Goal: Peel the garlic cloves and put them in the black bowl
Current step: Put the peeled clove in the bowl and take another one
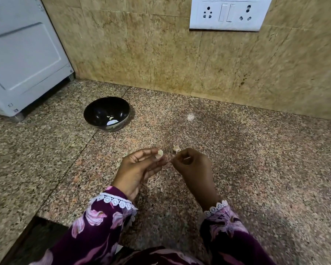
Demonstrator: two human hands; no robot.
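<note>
Left hand [139, 165] pinching garlic clove [160, 153], right hand [191, 163] fingers curled, pinching peel scrap [176, 148], black bowl [96, 109] at 11 o'clock on table [237, 150].

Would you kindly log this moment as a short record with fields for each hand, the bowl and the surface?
left hand: pinches a garlic clove at its fingertips
right hand: fingers curled, pinching a bit of garlic skin
black bowl: upright on the counter, beyond the hands to the left, a few pale pieces inside
counter: speckled granite
wall: tiled, with a white socket plate
</note>
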